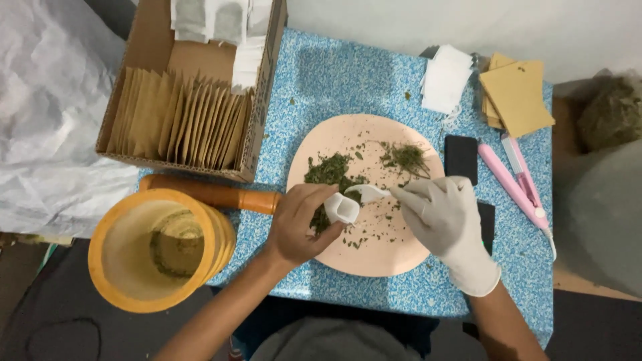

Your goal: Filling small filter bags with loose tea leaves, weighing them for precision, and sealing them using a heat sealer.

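Blue speckled tabletop (pixel 348 80) fills the middle of the view, with a round peach plate (pixel 394 251) as the centre of the work. On the plate lie loose dried green herbs (pixel 331 170), heaped on its upper left part and scattered as flakes across the rest. Left of the plate stands a cardboard box (pixel 150 47) packed with upright brown envelopes (pixel 180 120). Below the box sits an orange mortar (pixel 157 251), and an orange pestle (pixel 214 194) lies between box and plate. Beyond the plate's upper right rim rest a stack of small white bags (pixel 445 79) and a pile of flat brown envelopes (pixel 518 97). A black slab (pixel 461 157) and a pink sealing iron (pixel 518 184) lie just right of the plate.

Over the plate's middle, the bare left hand (pixel 297 224) reaches in from below, its fingers curled around a small white bag (pixel 341 208) held open. The gloved right hand (pixel 445 217) comes in from the lower right, fingers pinched on a white spoon (pixel 368 192) whose bowl meets the bag's mouth.
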